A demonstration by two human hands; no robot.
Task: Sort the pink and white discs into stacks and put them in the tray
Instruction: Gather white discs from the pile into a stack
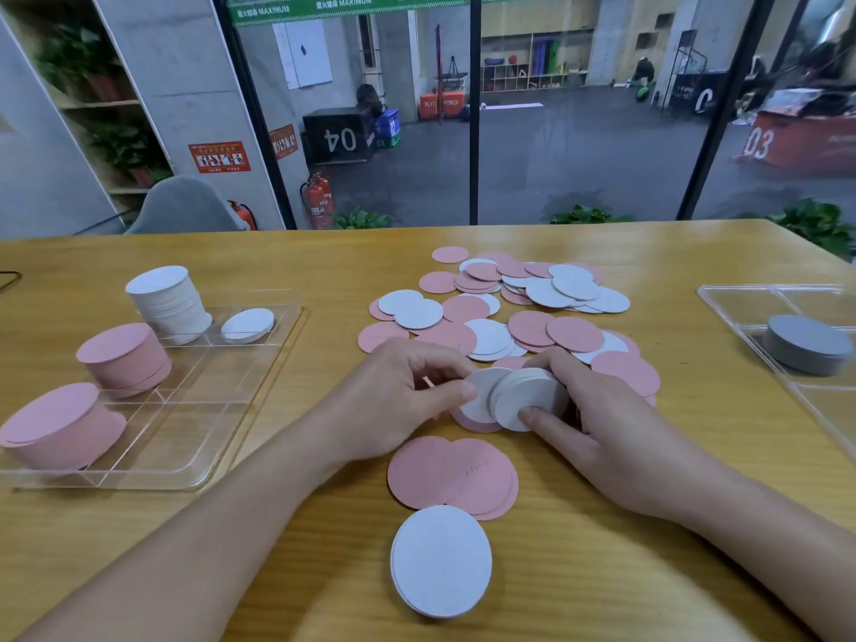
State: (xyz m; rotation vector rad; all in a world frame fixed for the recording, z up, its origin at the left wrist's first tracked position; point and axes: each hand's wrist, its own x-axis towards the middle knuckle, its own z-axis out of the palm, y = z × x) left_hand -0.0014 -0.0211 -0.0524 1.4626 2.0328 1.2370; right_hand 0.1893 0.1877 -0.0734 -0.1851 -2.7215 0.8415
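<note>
My right hand (597, 419) grips a small stack of white discs (530, 398) tilted on edge at the table's middle. My left hand (398, 396) pinches a single white disc (479, 396) against that stack. Behind them lies a loose pile of pink and white discs (505, 312). A few pink discs (451, 474) and a short white stack (440, 560) lie in front of my hands. The clear tray (204, 410) on the left holds two pink stacks (125, 356) (58, 426), a tall white stack (169, 301) and a low white stack (248, 324).
A second clear tray (741, 303) sits at the right edge with a grey stack of discs (808, 342) in it. The wooden table (602, 572) ends at a glass wall behind. A grey chair (185, 206) stands beyond the far left edge.
</note>
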